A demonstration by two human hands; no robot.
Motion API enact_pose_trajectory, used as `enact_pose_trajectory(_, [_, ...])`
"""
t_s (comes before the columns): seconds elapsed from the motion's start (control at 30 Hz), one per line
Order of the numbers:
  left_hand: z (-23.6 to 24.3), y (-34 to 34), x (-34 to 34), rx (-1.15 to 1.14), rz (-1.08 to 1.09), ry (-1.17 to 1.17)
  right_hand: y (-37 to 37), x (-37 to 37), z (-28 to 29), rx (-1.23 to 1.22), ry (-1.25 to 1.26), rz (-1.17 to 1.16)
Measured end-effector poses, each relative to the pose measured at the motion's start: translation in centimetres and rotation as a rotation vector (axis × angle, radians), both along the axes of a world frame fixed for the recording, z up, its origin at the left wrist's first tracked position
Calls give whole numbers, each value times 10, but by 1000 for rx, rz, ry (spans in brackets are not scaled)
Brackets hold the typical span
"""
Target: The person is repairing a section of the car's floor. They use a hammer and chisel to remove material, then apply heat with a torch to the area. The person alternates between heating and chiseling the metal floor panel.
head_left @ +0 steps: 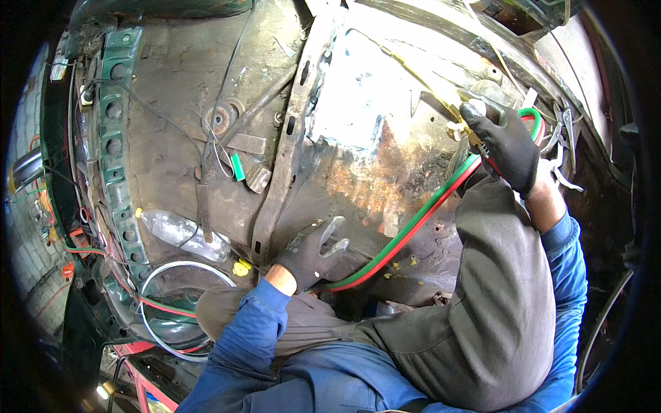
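My right hand (509, 144), in a black glove, is closed around the handle end of a brass gas torch (428, 88). The torch's long thin tube points away to the upper left over a brightly lit metal panel (358, 82). Paired green and red hoses (413, 224) run from the torch down past my right knee towards my left hand. My left hand (313, 255), also gloved, hovers or rests by the floor with thumb and fingers apart, holding nothing. The hoses pass close below it; whether it touches them I cannot tell.
A raised metal rib (286, 138) crosses the car-body floor. Left of it lie a round disc (220, 118), a green piece (237, 166), cables and a transparent plastic bottle (182, 234) with a yellow cap. Locking pliers (566, 148) hang at right. A pale hose loop (144, 313) lies lower left.
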State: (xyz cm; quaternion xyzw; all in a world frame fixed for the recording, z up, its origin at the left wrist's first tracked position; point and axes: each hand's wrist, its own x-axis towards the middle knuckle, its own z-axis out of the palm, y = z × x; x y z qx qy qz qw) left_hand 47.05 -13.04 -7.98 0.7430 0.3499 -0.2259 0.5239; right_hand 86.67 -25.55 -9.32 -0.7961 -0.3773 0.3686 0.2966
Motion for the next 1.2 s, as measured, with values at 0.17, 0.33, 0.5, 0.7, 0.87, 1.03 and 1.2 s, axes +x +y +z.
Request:
enact_pose_trajectory(0.17, [1, -2, 3, 15, -17, 5, -3, 6, -15, 208, -315, 194])
enact_pose_trajectory(0.33, [-3, -3, 4, -11, -7, 44, 5, 3, -6, 4, 138, -106])
enact_pose_trajectory(0.5, [1, 0, 14, -104, 24, 145, 3, 4, 6, -114, 173, -72])
enact_pose_trajectory(0.7, [-7, -3, 12, -126, 47, 98, 6, 4, 7, -130, 108, 37])
enact_pose_trajectory(0.87, [-14, -3, 10, -93, -5, 126, 0, 4, -12, 38, 95, -24])
enact_pose_trajectory(1.03, [-10, -2, 15, -66, -36, 155, 2, 0, 6, -30, 230, -107])
enact_pose_trajectory(1.2, [-18, -6, 7, -61, -8, 132, 2, 0, 7, -1, 164, -64])
